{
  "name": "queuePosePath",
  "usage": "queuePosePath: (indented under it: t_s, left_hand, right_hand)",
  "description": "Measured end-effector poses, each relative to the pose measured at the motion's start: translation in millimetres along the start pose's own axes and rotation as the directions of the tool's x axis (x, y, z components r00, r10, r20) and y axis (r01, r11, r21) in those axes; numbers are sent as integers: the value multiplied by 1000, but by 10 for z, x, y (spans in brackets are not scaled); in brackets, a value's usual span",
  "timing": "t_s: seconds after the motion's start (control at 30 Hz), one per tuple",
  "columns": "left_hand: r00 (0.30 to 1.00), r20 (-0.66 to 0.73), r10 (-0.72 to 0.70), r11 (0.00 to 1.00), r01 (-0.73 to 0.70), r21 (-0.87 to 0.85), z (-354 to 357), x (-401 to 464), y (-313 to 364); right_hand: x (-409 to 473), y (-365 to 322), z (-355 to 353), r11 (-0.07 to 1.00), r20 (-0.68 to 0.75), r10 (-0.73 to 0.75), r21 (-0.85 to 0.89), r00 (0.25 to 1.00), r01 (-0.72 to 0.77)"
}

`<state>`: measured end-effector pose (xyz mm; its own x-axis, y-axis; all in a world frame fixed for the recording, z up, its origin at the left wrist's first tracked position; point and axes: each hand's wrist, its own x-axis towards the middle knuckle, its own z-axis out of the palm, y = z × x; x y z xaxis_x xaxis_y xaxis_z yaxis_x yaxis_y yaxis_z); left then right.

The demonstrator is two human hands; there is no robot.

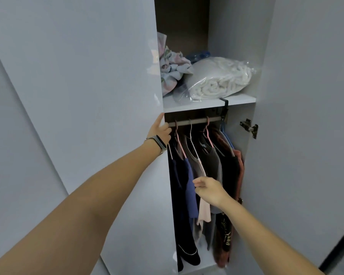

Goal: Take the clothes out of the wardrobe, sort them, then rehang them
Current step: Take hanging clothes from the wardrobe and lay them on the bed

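Observation:
The wardrobe's middle section stands open, its rail [195, 121] carrying several garments on pink, white and blue hangers. From the left hang a dark navy garment [182, 197], a blue top [191, 191], a pale pink top [204, 210], grey tops [216, 163] and a reddish-brown garment [239, 169]. My left hand [160, 130] is at the rail's left end, fingers curled round the hook of the leftmost white hanger [169, 150]. My right hand [209, 188] is in front of the pale pink top with thumb and fingers close together. Whether it pinches the cloth is unclear.
A shelf [209, 105] above the rail holds a bagged white blanket [220, 80] and a floral bundle [172, 66]. The grey left door [87, 96] stands right beside my left hand. A hinge [249, 128] sits on the right side panel. The wardrobe floor [205, 259] shows below the clothes.

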<state>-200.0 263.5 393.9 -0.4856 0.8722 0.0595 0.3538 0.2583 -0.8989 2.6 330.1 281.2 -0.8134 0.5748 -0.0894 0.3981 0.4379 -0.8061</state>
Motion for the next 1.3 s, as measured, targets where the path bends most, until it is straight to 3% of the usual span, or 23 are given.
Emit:
queuePosePath:
  t_s: [0.1, 0.27, 0.4, 0.53, 0.7, 0.77, 0.83, 0.9, 0.97, 1.03, 1.07, 1.13, 1.2, 1.3]
  left_hand:
    - [999, 6, 45, 995, -46, 86, -54, 41, 107]
    - [994, -94, 56, 998, -55, 11, -147, -134, 189]
    - [977, -171, 124, 987, -139, -81, -315, -747, 254]
    - [924, -356, 140, 970, -201, -138, -443, -1522, 163]
    - [911, -410, 34, 971, -128, -203, -469, -2393, 111]
    - [940, -334, -63, 968, -23, -249, -576, -2660, 131]
    - [983, -114, -141, 944, 99, -314, -692, -2841, 171]
    - [963, 197, -184, 896, 247, -369, -718, -2846, 314]
    - [936, 322, -139, 859, 276, -431, -759, -2710, 415]
    - [951, 262, -165, 741, 295, -603, -707, -2471, 557]
    - [948, 242, -207, 606, 319, -728, -664, -2343, 649]
    - [922, 285, -261, 201, 341, -918, -609, -2115, 843]
    - [900, 358, -250, -139, 332, -933, -592, -1911, 1004]
    - [877, 444, -183, -416, 340, -843, -469, -1603, 1122]
  right_hand:
    - [71, -60, 47, 998, -15, 1, 60, 1000, 0]
    - [-12, -16, 79, 993, 21, -26, 118, 999, 23]
    - [-94, -37, 215, 985, 77, -109, 143, 991, 98]
    - [-197, 18, 408, 971, 153, -205, 155, 967, 182]
    - [-259, 284, 308, 991, 218, -132, 18, 967, 131]
    - [-258, 326, 207, 992, 220, -118, -24, 968, 126]
    - [-258, 334, 113, 991, 210, -117, -31, 971, 127]
    - [-257, 320, 21, 992, 188, -118, -29, 975, 125]
    - [-242, 307, -66, 992, 154, -121, -26, 981, 127]
    - [-211, 327, -136, 992, 131, -123, -7, 984, 125]
    - [-180, 357, -159, 992, 126, -123, 2, 984, 124]
    - [-103, 428, -183, 991, 116, -132, 6, 984, 133]
    - [6, 513, -175, 992, 112, -128, 14, 985, 127]
    - [249, 578, -106, 993, 150, -118, 24, 982, 116]
